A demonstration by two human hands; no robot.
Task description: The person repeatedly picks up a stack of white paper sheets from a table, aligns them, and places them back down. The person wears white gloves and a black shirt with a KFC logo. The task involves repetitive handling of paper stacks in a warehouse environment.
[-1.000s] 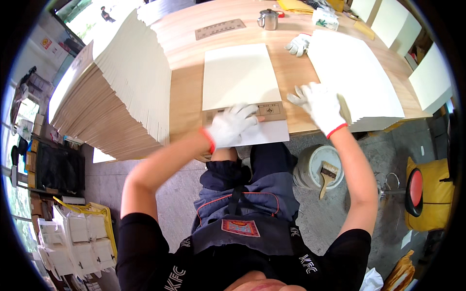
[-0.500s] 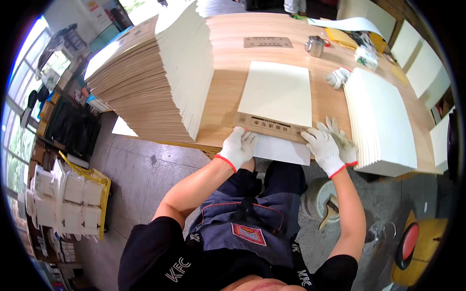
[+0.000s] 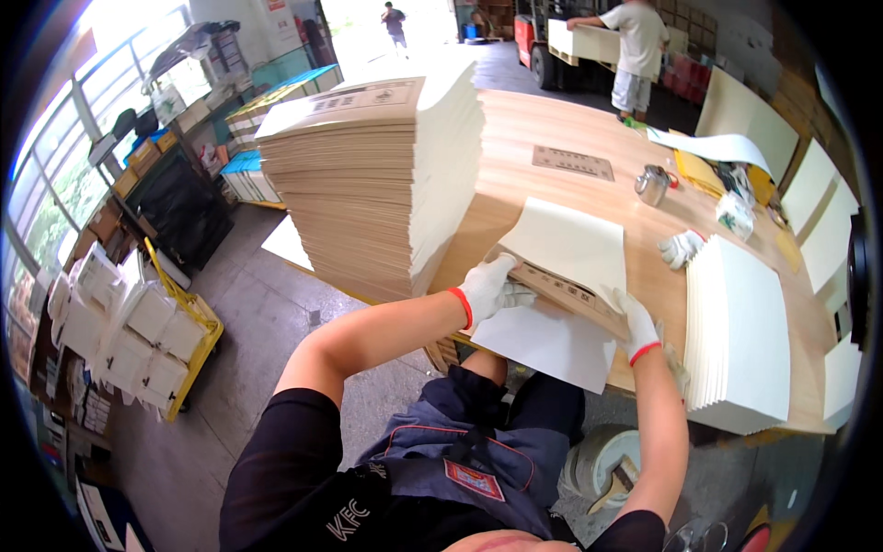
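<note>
Both of my hands wear white knit gloves with red cuffs. My left hand (image 3: 494, 290) has its fingers closed on the left end of a brown printed strip (image 3: 566, 293) along the near edge of a white cardboard sheet (image 3: 572, 237). My right hand (image 3: 636, 327) grips the other end of that strip. The near edge is lifted and tilted off the wooden table, while the far part lies lower. Under it, another white sheet (image 3: 552, 345) pokes out over the table's front edge. A spare glove lies partly hidden behind my right wrist.
On the left stands a tall stack of brown-edged cardboard (image 3: 345, 193); on the right, a fanned white stack (image 3: 740, 331). A metal mug (image 3: 652, 184), another glove (image 3: 682, 248) and a printed brown strip (image 3: 572, 163) lie beyond. A bucket with a brush (image 3: 602, 469) is below. A person (image 3: 636, 55) stands near a forklift.
The near edge of the cardboard sheet has risen off the table, with both hands lifting its strip. The view has tilted up, bringing the person and the forklift into sight.
</note>
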